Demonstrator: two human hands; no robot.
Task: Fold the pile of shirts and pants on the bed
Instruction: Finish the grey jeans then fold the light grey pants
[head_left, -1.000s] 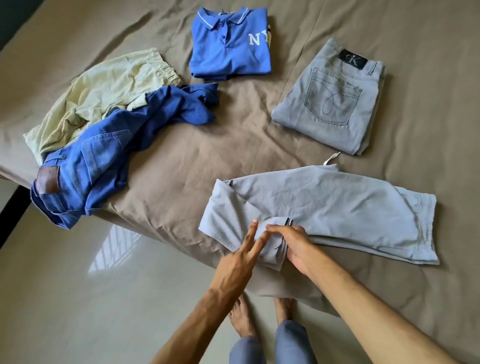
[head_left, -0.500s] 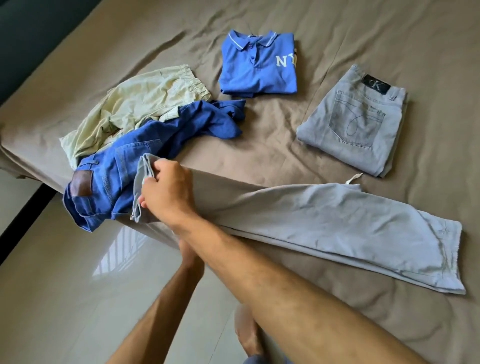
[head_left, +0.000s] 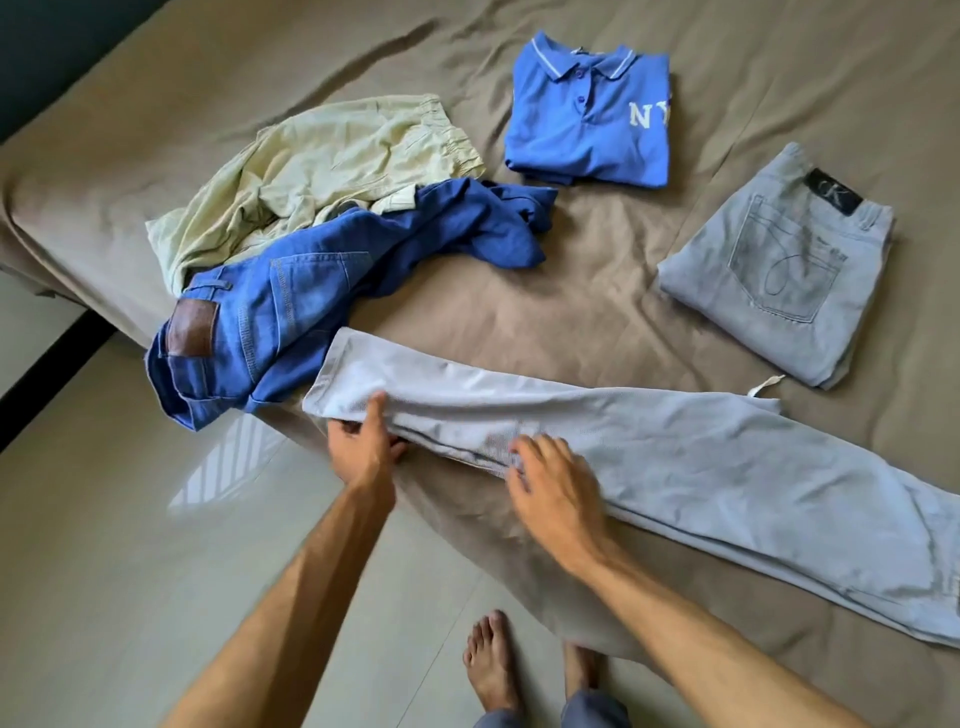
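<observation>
Light grey pants (head_left: 675, 457) lie stretched out across the near edge of the bed (head_left: 597, 312), legs stacked, hem at the left. My left hand (head_left: 366, 447) pinches the near edge of the pants close to the hem, thumb on top. My right hand (head_left: 550, 488) rests flat on the pants' near edge, fingers spread. Crumpled blue jeans (head_left: 291, 312) with a brown patch lie just left of the hem, over a pale yellow-green garment (head_left: 322, 176). A folded blue polo shirt (head_left: 587, 114) and folded grey jeans (head_left: 779, 265) sit farther back.
The bed's tan sheet hangs over the near edge. A glossy tiled floor (head_left: 130, 545) lies below, with my bare feet (head_left: 493, 660) close to the bed. A dark strip runs along the floor at the left.
The doubled-over pant leg has been pulled out to the left and laid flat. My right hand let go of the hem and moved back right onto the leg; my left hand now holds the near edge.
</observation>
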